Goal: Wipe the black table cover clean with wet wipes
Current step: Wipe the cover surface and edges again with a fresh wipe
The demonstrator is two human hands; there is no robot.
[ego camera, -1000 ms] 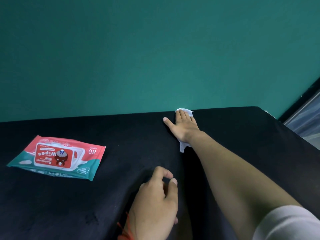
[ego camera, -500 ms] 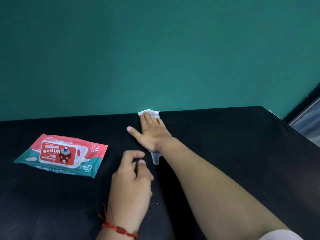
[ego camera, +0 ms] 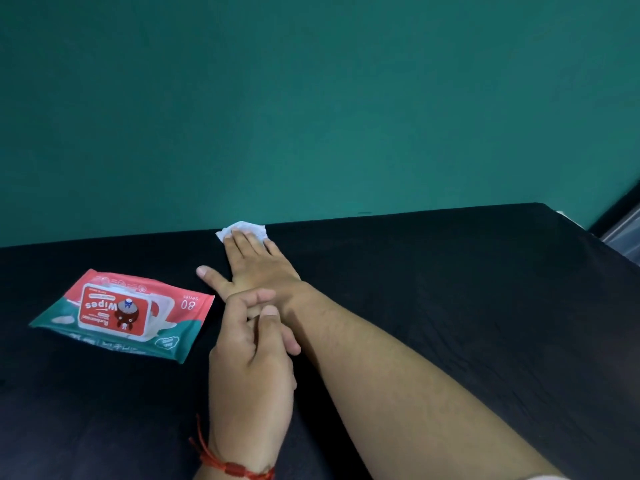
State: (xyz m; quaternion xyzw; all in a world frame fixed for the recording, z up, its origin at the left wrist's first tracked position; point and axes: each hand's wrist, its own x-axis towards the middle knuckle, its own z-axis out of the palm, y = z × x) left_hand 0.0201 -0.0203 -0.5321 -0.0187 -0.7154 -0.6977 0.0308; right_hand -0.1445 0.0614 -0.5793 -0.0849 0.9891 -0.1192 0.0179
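The black table cover [ego camera: 450,289] fills the lower half of the view. My right hand [ego camera: 256,268] lies flat, fingers straight, pressing a white wet wipe [ego camera: 247,228] against the cover at its far edge by the wall. Only the wipe's far end shows beyond my fingertips. My left hand [ego camera: 249,368] hovers in front of my right wrist with loosely curled fingers and holds nothing. It wears a red string bracelet.
A red and teal pack of wet wipes [ego camera: 124,311] lies flat on the cover at the left, lid shut. A teal wall [ego camera: 311,116] rises right behind the table. The cover's right edge falls away towards a floor strip [ego camera: 623,233].
My right hand has slid the wipe to the left along the far edge. My left hand has moved forward until it overlaps my right wrist.
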